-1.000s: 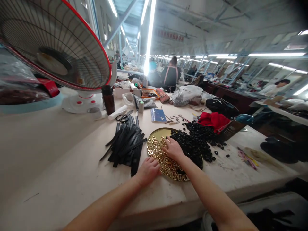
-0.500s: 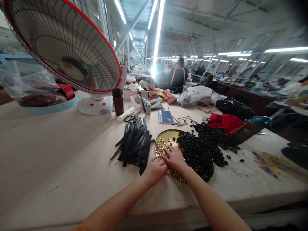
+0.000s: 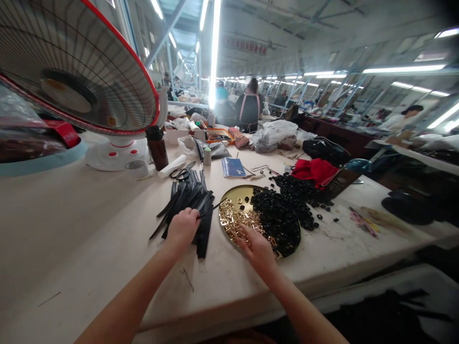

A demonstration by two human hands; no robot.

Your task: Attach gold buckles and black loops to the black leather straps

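On the table [image 3: 89,229]: left hand [image 3: 182,228] at the strips [image 3: 190,196] — fingers curled, grip cannot be told. Right hand [image 3: 261,252] at the buckles [image 3: 229,217] — thumb and forefinger parted. Buckles lie on the tray [image 3: 234,193], left side.

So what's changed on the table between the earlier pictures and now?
The left hand has moved left from the rim of the tray to the black strips; whether it grips one is unclear. The right hand has drawn back toward the person, still at the gold buckles. The tray, fan and booklet stayed put.
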